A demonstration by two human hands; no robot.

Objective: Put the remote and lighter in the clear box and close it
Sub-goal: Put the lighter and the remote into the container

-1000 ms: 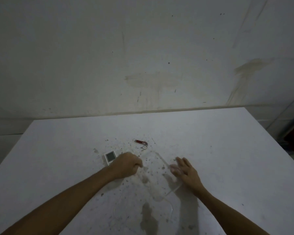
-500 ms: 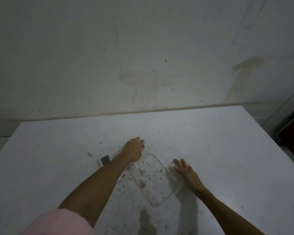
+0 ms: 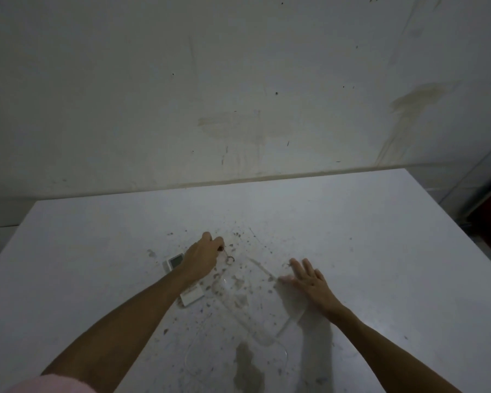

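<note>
In the head view we see our left hand [image 3: 203,258] curled down on the stained white tabletop [image 3: 380,251], fingers closed around the small dark red lighter [image 3: 221,249], of which only a tip shows, its metal key ring [image 3: 230,259] dangling just beside the knuckles. The white rectangular remote with a grey screen [image 3: 182,276] lies flat under our left wrist, screen end poking out on the far side and the other end on the near side. Our right hand [image 3: 309,280] lies flat, fingers spread, holding nothing, pressed against the far right edge of the clear plastic box [image 3: 261,302]. The box's clear rounded lid [image 3: 278,361] lies nearer us, touching the box.
</note>
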